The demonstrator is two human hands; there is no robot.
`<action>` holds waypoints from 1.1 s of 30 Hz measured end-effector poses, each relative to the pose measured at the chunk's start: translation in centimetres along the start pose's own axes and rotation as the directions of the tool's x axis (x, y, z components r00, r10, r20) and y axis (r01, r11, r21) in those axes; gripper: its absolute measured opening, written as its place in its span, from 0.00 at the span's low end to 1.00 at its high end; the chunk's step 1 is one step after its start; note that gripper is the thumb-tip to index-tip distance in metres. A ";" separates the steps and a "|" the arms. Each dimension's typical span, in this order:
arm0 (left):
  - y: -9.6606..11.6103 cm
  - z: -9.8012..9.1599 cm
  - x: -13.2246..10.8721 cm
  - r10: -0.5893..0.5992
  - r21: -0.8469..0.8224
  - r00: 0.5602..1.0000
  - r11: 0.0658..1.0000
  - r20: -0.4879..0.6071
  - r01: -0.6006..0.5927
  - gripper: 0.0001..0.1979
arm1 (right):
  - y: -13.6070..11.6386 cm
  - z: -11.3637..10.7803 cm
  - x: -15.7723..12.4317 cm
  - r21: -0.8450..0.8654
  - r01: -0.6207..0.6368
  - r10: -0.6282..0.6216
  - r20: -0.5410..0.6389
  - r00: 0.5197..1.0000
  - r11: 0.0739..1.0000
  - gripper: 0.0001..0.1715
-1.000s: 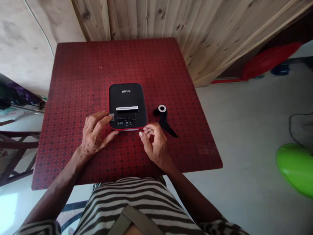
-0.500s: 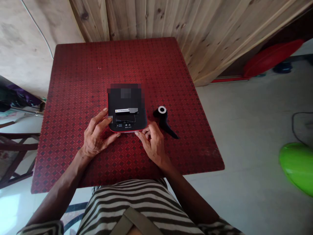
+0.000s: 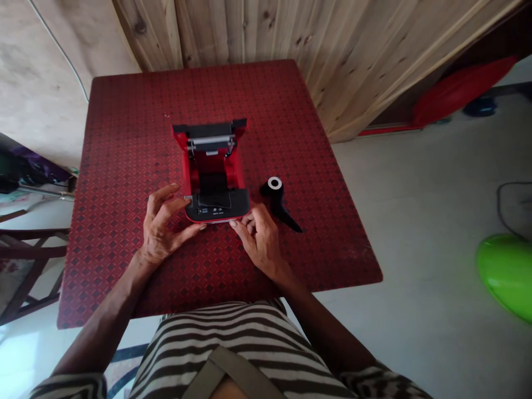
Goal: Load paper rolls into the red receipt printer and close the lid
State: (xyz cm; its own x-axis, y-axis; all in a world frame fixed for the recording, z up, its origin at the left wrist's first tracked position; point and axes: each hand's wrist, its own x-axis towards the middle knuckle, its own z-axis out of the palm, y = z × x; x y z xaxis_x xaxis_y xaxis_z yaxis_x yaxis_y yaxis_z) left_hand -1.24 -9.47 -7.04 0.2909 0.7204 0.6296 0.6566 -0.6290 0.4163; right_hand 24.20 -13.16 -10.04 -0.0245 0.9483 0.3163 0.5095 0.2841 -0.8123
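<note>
A red and black label printer (image 3: 216, 210) lies on the table, its lid (image 3: 210, 132) raised and its red inner bay showing. My left hand (image 3: 162, 227) grips the printer's near left corner, a finger on the grey button (image 3: 188, 200) and the thumb at the front edge. With thumb and bent fingers, my right hand (image 3: 261, 238) holds the front right corner. To the right of the printer rests a black roll (image 3: 277, 200) with a white core ring, its loose tail pointing toward me.
The red patterned tabletop (image 3: 124, 133) meets a wooden plank wall (image 3: 233, 33) at the back. A wooden chair (image 3: 33, 260) stands at the left. On the floor to the right is a green rounded object (image 3: 505, 271), with a dark cord near it.
The printer's lid has swung up and back, exposing the inside. Both hands remain at the same corners, and the black roll has stayed put.
</note>
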 end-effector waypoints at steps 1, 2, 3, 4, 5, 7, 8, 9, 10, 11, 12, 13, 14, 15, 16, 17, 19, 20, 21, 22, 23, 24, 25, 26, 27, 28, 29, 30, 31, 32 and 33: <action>0.1 0.1 0.0 0.004 0.003 1.000 1.000 -0.007 -0.004 0.30 | -0.1 -0.3 0.0 0.012 0.004 -0.004 -0.002 1.000 1.000 0.16; 0.1 0.1 0.0 0.008 0.008 1.000 1.000 -0.012 -0.007 0.30 | -0.3 -0.7 0.2 0.017 0.014 -0.013 -0.016 1.000 1.000 0.18; 0.2 0.2 -0.1 0.011 0.013 1.000 1.000 -0.015 -0.011 0.30 | -0.7 -1.3 0.6 0.010 0.031 -0.031 -0.045 0.999 0.999 0.19; 0.3 0.3 -0.1 0.016 0.014 1.000 1.000 -0.018 -0.016 0.29 | -1.2 -2.0 1.1 -0.012 0.062 -0.062 -0.081 0.995 0.998 0.19; 0.3 0.3 -0.1 0.023 0.012 1.000 1.000 -0.020 -0.023 0.30 | -1.7 -2.7 1.9 -0.047 0.105 -0.110 -0.108 0.988 0.993 0.19; 0.4 0.5 -0.2 0.033 0.002 0.999 0.999 -0.020 -0.033 0.30 | -3.1 -3.7 4.3 -0.132 0.224 -0.237 -0.095 0.967 0.966 0.15; 0.4 0.5 -0.2 0.036 -0.001 0.999 0.999 -0.021 -0.036 0.31 | -3.7 -4.0 5.8 -0.166 0.290 -0.299 -0.033 0.954 0.942 0.12; 0.5 0.5 -0.2 0.040 -0.001 0.999 0.999 -0.024 -0.040 0.31 | -4.4 -4.0 7.4 -0.202 0.351 -0.347 0.056 0.936 0.914 0.10; 0.5 0.5 -0.3 0.043 0.001 0.999 0.999 -0.026 -0.043 0.31 | -4.9 -3.7 9.1 -0.242 0.405 -0.372 0.173 0.912 0.882 0.10; 0.5 0.5 -0.3 0.045 0.002 0.999 0.999 -0.025 -0.045 0.31 | -5.3 -3.1 10.7 -0.288 0.453 -0.367 0.306 0.878 0.844 0.09; 0.5 0.5 -0.4 0.044 0.003 0.999 0.999 -0.023 -0.044 0.32 | -5.6 -2.4 12.1 -0.338 0.491 -0.333 0.430 0.839 0.803 0.10; 0.6 0.5 -0.5 0.044 0.002 0.999 0.999 -0.018 -0.044 0.33 | -5.8 -1.6 13.3 -0.383 0.524 -0.285 0.528 0.800 0.761 0.11; 0.6 0.5 -0.5 0.042 0.001 0.999 0.999 -0.012 -0.042 0.33 | -6.0 -0.8 14.3 -0.425 0.549 -0.231 0.600 0.766 0.719 0.12; 0.7 0.5 -0.5 0.038 0.000 0.999 0.999 -0.004 -0.038 0.34 | -6.1 -0.1 15.1 -0.463 0.567 -0.183 0.643 0.744 0.681 0.12; 0.7 0.6 -0.6 0.036 -0.004 0.999 0.999 0.002 -0.036 0.34 | -6.2 0.6 15.6 -0.496 0.578 -0.144 0.666 0.732 0.648 0.13; 0.7 0.6 -0.6 0.037 -0.010 0.999 0.999 0.003 -0.037 0.34 | -6.3 1.0 16.0 -0.522 0.583 -0.113 0.678 0.727 0.622 0.14; 0.8 0.7 -0.6 0.043 -0.023 0.999 0.999 0.004 -0.043 0.34 | -6.3 1.4 16.4 -0.540 0.591 -0.076 0.696 0.714 0.599 0.15; 0.8 0.7 -0.6 0.046 -0.027 0.999 0.999 0.003 -0.046 0.34 | -6.4 1.4 16.6 -0.534 0.597 -0.069 0.708 0.703 0.599 0.15; 0.8 0.7 -0.5 0.048 -0.028 0.999 0.998 0.001 -0.048 0.33 | -6.4 1.2 16.6 -0.519 0.603 -0.068 0.721 0.690 0.606 0.15; 0.8 0.7 -0.5 0.048 -0.025 0.999 0.999 0.001 -0.048 0.33 | -6.4 0.9 16.7 -0.501 0.609 -0.078 0.729 0.680 0.615 0.14; 0.8 0.7 -0.5 0.044 -0.021 0.999 0.999 0.004 -0.044 0.33 | -6.4 0.6 16.6 -0.487 0.612 -0.095 0.730 0.677 0.623 0.13; 0.7 0.7 -0.6 0.040 -0.018 0.999 0.999 0.008 -0.040 0.33 | -6.4 0.3 16.5 -0.479 0.612 -0.115 0.721 0.683 0.630 0.12; 0.7 0.8 -0.6 0.037 -0.018 0.999 0.999 0.010 -0.037 0.33 | -6.4 0.0 16.4 -0.478 0.605 -0.135 0.704 0.698 0.637 0.12; 0.7 0.8 -0.6 0.033 -0.019 0.999 0.999 0.012 -0.033 0.33 | -6.4 -0.2 16.1 -0.483 0.594 -0.153 0.679 0.718 0.644 0.11; 0.7 0.8 -0.6 0.030 -0.022 0.999 0.999 0.014 -0.029 0.32 | -6.5 -0.4 15.8 -0.492 0.577 -0.165 0.650 0.742 0.652 0.11; 0.7 0.8 -0.6 0.027 -0.023 1.000 0.999 0.014 -0.027 0.32 | -6.7 -0.7 15.4 -0.502 0.555 -0.172 0.619 0.766 0.663 0.10; 0.7 0.8 -0.7 0.026 -0.024 1.000 0.999 0.012 -0.026 0.32 | -6.9 -1.0 15.1 -0.510 0.532 -0.179 0.587 0.790 0.676 0.10; 0.7 0.8 -0.7 0.026 -0.024 1.000 0.999 0.011 -0.026 0.32 | -7.2 -1.4 14.7 -0.510 0.507 -0.190 0.550 0.813 0.695 0.10; 0.6 0.8 -0.7 0.025 -0.024 1.000 0.999 0.012 -0.025 0.32 | -7.5 -1.9 14.3 -0.498 0.484 -0.208 0.511 0.834 0.719 0.11; 0.6 0.8 -0.7 0.024 -0.023 1.000 0.999 0.011 -0.023 0.33 | -7.9 -2.7 13.8 -0.470 0.464 -0.234 0.467 0.853 0.751 0.11; 0.6 0.8 -0.7 0.023 -0.021 1.000 1.000 0.009 -0.023 0.33 | -8.2 -3.6 13.3 -0.425 0.444 -0.263 0.420 0.869 0.789 0.11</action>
State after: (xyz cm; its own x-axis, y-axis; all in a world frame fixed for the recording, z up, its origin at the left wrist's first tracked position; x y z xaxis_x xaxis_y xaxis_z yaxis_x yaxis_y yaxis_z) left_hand -0.46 -10.12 -7.74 0.3124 0.7085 0.6329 0.6348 -0.6513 0.4158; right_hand 22.81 -3.36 2.61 -0.5164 0.8083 0.2827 0.7565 0.5853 -0.2918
